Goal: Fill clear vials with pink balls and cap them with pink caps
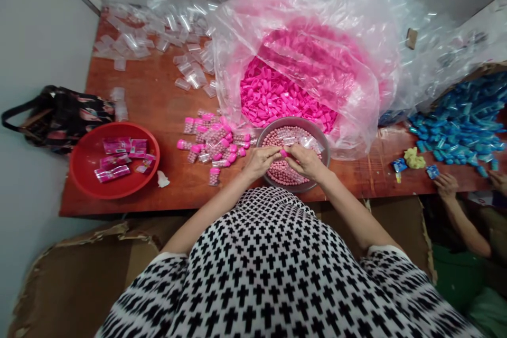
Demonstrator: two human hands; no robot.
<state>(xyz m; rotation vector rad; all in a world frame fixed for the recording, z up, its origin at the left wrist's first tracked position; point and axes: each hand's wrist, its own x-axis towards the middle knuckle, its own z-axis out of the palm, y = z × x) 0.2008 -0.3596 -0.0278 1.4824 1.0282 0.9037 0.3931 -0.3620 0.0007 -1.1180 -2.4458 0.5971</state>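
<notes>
Meeting over a grey bowl point(295, 121), the left hand point(259, 162) and right hand point(306, 162) pinch one pink cap point(283, 152) between close fingertips; what else the right palm covers, I cannot tell. The bowl, holding small round pink beads point(277, 174), stands at the front edge of the wooden table point(162, 111). Bare wood runs leftward from the capped bead tubes point(216, 140), too jumbled to count, to one red bowl point(89, 161) bearing at least five shiny pink packets point(114, 145). Behind, one crinkled clear plastic bag point(356, 127) of smooth pink caps point(283, 97) crowds the grey bowl. Rightward lie two blue packets point(399, 165), one yellow lump point(414, 158) and two co-worker hands point(446, 186).
</notes>
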